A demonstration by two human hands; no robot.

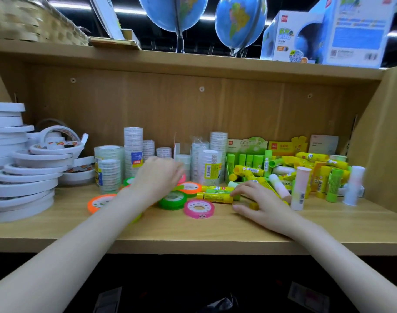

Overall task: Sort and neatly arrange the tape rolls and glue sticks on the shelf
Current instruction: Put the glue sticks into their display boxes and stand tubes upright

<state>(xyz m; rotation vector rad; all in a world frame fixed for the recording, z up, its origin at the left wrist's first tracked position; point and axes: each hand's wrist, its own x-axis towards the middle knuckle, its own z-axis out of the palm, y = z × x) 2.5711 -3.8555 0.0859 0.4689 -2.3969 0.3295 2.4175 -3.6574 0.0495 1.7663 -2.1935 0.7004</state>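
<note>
On the wooden shelf (pixel 193 231) it's early days: your left hand (pixel 157 177) hovers, grip unclear, over scattered coloured tape rolls (pixel 198 208), your right hand (pixel 258 203) spread over loose glue sticks (pixel 215 197).

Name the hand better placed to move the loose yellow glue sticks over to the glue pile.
Right hand: it lies beside the yellow glue sticks; left hand is over the coloured tape rolls.

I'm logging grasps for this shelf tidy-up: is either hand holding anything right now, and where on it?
Cannot be told. The left hand is blurred over the coloured tape rolls; the right hand rests on yellow glue sticks, fingers fairly straight.
</note>
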